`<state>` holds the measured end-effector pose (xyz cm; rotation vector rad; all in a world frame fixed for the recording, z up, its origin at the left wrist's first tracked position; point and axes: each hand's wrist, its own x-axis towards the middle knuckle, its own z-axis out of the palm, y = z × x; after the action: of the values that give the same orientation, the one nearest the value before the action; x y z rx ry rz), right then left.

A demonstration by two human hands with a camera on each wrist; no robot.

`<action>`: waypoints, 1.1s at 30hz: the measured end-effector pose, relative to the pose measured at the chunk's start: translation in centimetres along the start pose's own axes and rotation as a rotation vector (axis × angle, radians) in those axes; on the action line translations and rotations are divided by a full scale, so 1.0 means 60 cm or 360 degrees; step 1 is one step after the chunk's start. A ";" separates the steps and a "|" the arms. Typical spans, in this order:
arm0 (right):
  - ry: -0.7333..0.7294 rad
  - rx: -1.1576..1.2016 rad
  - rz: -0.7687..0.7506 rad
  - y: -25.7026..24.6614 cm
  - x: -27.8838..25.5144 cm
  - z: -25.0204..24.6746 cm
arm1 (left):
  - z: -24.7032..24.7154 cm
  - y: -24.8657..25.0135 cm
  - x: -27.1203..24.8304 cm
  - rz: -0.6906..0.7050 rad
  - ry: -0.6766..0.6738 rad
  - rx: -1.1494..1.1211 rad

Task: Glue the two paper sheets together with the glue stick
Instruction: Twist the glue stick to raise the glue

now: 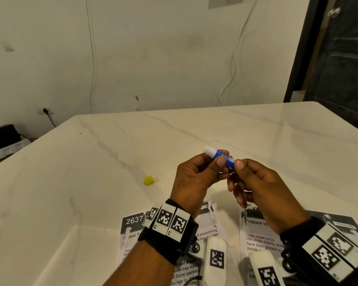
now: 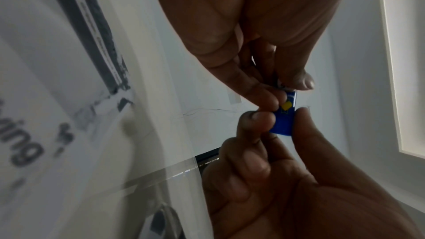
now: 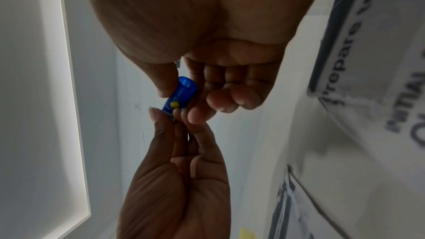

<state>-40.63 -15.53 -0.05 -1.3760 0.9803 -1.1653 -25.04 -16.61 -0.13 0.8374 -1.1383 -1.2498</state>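
Both hands are holding the uncapped glue stick [image 1: 220, 157] above the table [image 1: 112, 162]: the left hand [image 1: 194, 178] is pinching its barrel, the right hand [image 1: 256, 182] its base. The cap [image 1: 149, 180] is lying at nine o'clock; two sheets [image 1: 256, 240] are waiting at six. Over-extended glue could snap off or smear.

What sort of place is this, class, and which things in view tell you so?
Probably a room in a home or small office: a marble-look table, a plain wall with a socket and loose cables, and a dark door.

Home room (marble table [image 1: 112, 162], wall socket [image 1: 44, 110]).
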 end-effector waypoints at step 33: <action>0.0061 0.0350 0.0083 -0.020 -0.011 -0.011 | -0.167 0.148 -0.174 0.0036 -0.0214 0.2087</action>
<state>-41.44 -14.87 1.04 -1.1513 0.8813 -1.2250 -12.41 -5.94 3.63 1.6677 -2.0828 -0.3943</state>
